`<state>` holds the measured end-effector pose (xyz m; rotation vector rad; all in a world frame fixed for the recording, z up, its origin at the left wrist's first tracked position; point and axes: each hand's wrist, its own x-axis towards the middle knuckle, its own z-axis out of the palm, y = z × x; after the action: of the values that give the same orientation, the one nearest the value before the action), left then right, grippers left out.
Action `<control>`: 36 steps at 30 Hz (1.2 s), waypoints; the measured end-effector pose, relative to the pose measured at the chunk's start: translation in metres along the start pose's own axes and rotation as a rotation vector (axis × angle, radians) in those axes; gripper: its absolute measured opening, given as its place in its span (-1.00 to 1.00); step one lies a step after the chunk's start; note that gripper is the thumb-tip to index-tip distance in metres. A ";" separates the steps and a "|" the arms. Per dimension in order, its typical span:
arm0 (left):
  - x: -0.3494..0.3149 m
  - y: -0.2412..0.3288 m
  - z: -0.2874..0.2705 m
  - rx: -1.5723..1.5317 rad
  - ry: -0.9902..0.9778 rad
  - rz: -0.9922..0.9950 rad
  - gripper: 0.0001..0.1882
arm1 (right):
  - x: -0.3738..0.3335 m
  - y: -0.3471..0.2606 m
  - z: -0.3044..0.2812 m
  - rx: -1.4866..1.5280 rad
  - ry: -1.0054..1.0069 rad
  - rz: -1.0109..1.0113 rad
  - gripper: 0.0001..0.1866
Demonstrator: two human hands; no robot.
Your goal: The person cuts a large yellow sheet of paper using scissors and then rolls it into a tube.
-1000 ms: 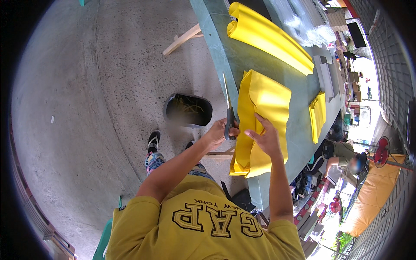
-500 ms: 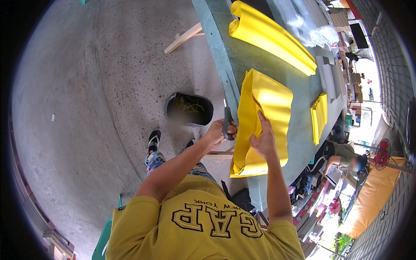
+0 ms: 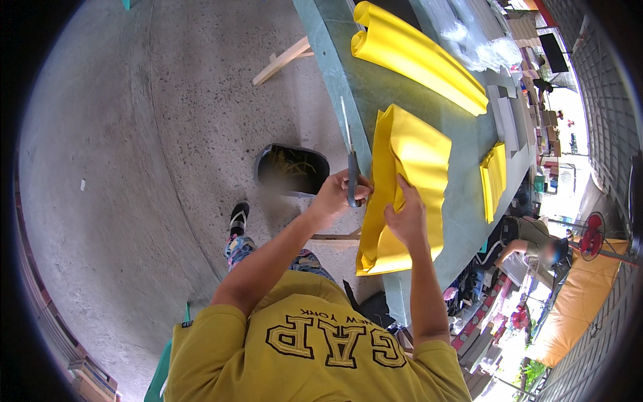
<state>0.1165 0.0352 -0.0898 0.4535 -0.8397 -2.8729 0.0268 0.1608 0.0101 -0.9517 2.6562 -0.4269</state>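
Note:
In my left hand (image 3: pixel 335 199) is a pair of scissors (image 3: pixel 353 175) with dark handles. Their narrow blades point away from me along the table's edge and look closed. The fingertips of that hand are close to the left edge of a folded yellow sheet (image 3: pixel 422 144); I cannot tell whether they touch it. My right hand (image 3: pixel 407 218) rests on top of the sheet, fingers stretched forward and thumb apart. The sheet lies in layers on the green table (image 3: pixel 348 87), its near left corner at the table's edge.
Further along the table lies a yellow roll (image 3: pixel 422 60), with clear plastic (image 3: pixel 469 40) behind it. Smaller yellow pieces (image 3: pixel 493 181) lie to the right. A black tub (image 3: pixel 268 167) holding yellow scraps stands on the floor at left. Another person (image 3: pixel 532 241) is beyond the table.
My left hand has moved slightly toward the sheet's edge, and the scissors have turned so more of the blades shows. My right hand remains on the sheet.

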 end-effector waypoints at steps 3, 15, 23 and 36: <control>0.001 0.000 -0.007 -0.032 -0.138 -0.104 -0.71 | -0.001 -0.002 -0.010 -0.020 -0.062 -0.033 -0.23; -0.004 -0.002 -0.013 0.040 -0.089 -0.126 -0.72 | -0.004 0.016 0.003 -0.042 -0.043 -0.135 -0.26; -0.008 -0.022 -0.020 0.202 -0.013 -0.199 -0.73 | -0.006 0.006 -0.005 -0.003 0.000 -0.059 -0.34; -0.003 -0.037 -0.010 0.103 0.054 -0.171 -0.73 | -0.012 0.010 0.002 -0.014 0.016 -0.110 -0.33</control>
<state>0.1211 0.0618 -0.1170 0.6405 -0.9886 -2.9649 0.0312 0.1755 0.0065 -1.1076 2.6325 -0.4419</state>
